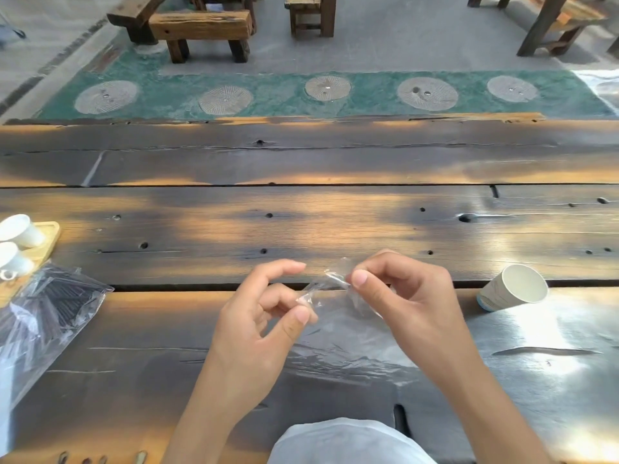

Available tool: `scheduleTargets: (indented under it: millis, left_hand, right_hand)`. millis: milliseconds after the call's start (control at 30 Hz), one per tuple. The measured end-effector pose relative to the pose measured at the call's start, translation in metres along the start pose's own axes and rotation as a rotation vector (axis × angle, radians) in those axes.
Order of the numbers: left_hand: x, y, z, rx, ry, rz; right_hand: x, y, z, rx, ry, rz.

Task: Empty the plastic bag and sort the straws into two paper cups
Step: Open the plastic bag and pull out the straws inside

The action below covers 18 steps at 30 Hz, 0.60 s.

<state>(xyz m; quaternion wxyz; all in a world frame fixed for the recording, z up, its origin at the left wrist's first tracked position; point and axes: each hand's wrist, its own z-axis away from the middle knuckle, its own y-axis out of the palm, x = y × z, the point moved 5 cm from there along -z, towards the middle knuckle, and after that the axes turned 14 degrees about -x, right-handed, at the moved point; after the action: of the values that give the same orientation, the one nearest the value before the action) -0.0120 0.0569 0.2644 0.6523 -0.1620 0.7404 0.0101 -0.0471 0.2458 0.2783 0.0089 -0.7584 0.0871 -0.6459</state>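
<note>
Both hands, left hand (268,306) and right hand (398,289), pinched the twisted neck of a clear plastic bag (338,329) lying at six o'clock on the tabletop (301,216). The film looked thin, limp and slippery, best gripped at the mouth. A paper cup (514,289) lay at three o'clock.

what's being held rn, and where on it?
A clear plastic bag. The left hand and right hand each pinch its twisted top edge between thumb and fingers; the rest lies on the table.

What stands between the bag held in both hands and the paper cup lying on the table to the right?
Nothing visible does. The right hand and left hand pinch the clear plastic bag; only bare wooden table separates it from the tipped paper cup.
</note>
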Motion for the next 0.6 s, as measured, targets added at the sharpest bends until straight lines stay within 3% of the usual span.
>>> scheduleTargets:
  millis: [133,267,400,500,600]
  left_hand:
    - [-0.004,0.007,0.0,0.058,-0.065,0.047]
    - [-0.009,0.02,-0.005,0.041,0.008,-0.04]
    - [-0.006,0.011,-0.011,-0.061,0.018,0.047]
    - [-0.004,0.001,-0.013,-0.098,-0.022,0.14]
    - [-0.001,-0.008,-0.016,-0.143,-0.057,0.252]
  right_hand:
    - [0.006,0.006,0.001,0.097,-0.04,0.041]
    - [0.012,0.014,0.002,0.164,-0.167,0.153]
    - [0.007,-0.012,-0.012,-0.02,-0.26,0.207]
    - [-0.023,-0.048,-0.028,-0.188,-0.118,0.248]
    - [-0.063,-0.063,-0.032,-0.062,0.219,0.049]
